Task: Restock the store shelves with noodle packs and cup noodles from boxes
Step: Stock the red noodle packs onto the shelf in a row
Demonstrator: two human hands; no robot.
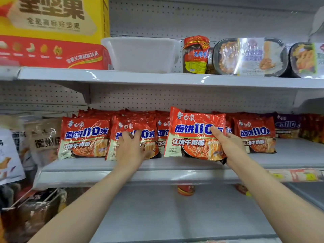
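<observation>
Several red noodle packs stand in rows on the middle shelf (175,165). My right hand (226,144) grips one red noodle pack (192,134) by its lower right corner, thumb across the front, and holds it upright just in front of the row. My left hand (131,146) lies with spread fingers on the face of another red pack (122,125) that leans in the second row from the left. More red packs stand at the far left (84,137) and at the right (254,135).
A purple noodle pack (287,127) stands at the right end. The upper shelf (157,78) carries a yellow-red box (52,32), a white tub (142,53), a jar (195,55) and black meal trays (250,57). A red cup (185,190) sits on the lower shelf. Brown bags (45,137) stand left.
</observation>
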